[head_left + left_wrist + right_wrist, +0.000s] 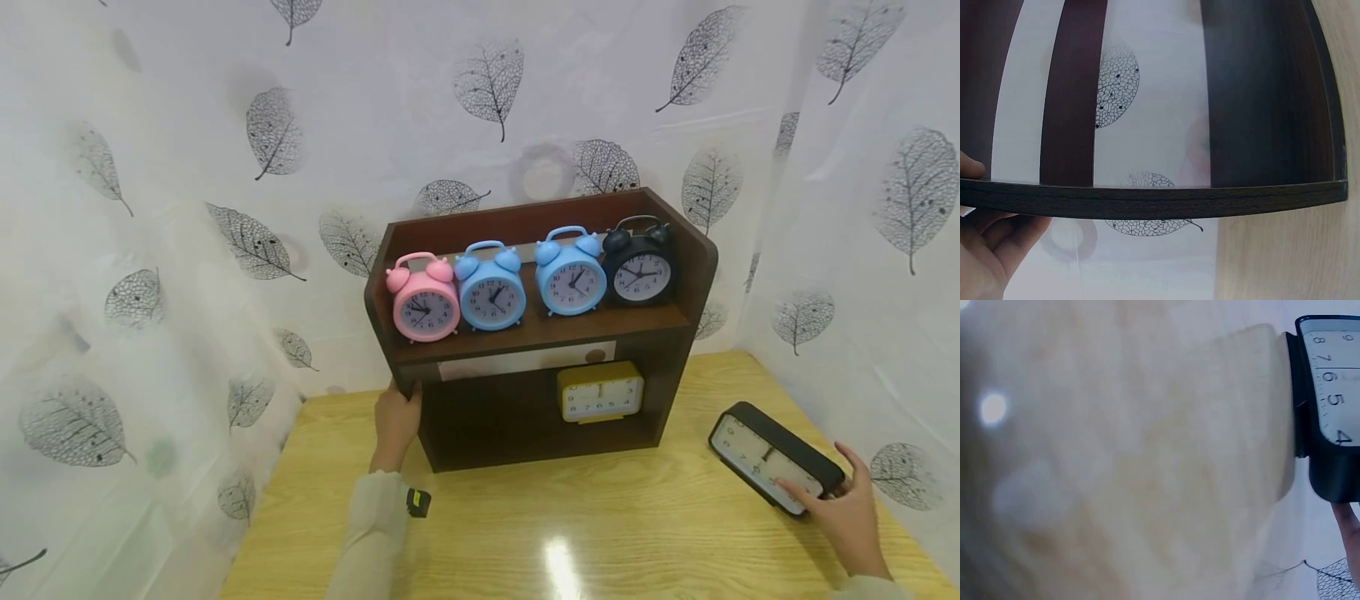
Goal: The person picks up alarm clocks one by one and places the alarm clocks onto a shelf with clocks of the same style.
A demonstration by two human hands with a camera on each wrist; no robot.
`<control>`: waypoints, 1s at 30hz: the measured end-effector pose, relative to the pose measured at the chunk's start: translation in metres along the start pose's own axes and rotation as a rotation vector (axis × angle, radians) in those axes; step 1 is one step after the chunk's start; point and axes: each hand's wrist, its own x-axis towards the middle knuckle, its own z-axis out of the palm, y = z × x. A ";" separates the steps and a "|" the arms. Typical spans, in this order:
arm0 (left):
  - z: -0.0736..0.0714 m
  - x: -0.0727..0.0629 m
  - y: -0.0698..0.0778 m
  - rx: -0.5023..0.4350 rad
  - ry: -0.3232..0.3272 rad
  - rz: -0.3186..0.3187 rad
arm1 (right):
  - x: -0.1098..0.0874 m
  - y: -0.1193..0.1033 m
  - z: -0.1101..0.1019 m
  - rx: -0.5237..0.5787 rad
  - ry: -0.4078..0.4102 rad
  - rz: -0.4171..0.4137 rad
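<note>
My left hand point(397, 417) grips the left side panel of a dark brown two-tier shelf point(510, 454). In the left wrist view, thumb and fingers point(1022, 240) lie on opposite sides of that panel. At the right, my right hand point(843, 508) holds a black rectangular alarm clock point(780, 454) by its near end, thumb at the face and fingers behind. The right wrist view shows part of the clock's white dial point(1338, 387) with its numerals. A yellow rectangular clock point(600, 392) stands at the right of the lower tier.
Along the upper tier stand a pink twin-bell clock point(426, 300), two light blue ones, a left one point(491, 287) and a right one point(570, 271), and a black one point(639, 262). The shelf stands on a wood-grain table point(480, 533). Leaf-print sheeting point(405, 100) encloses the back and sides.
</note>
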 end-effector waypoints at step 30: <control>-0.001 -0.001 0.002 0.010 0.005 0.006 | -0.018 -0.019 0.034 0.107 0.154 0.214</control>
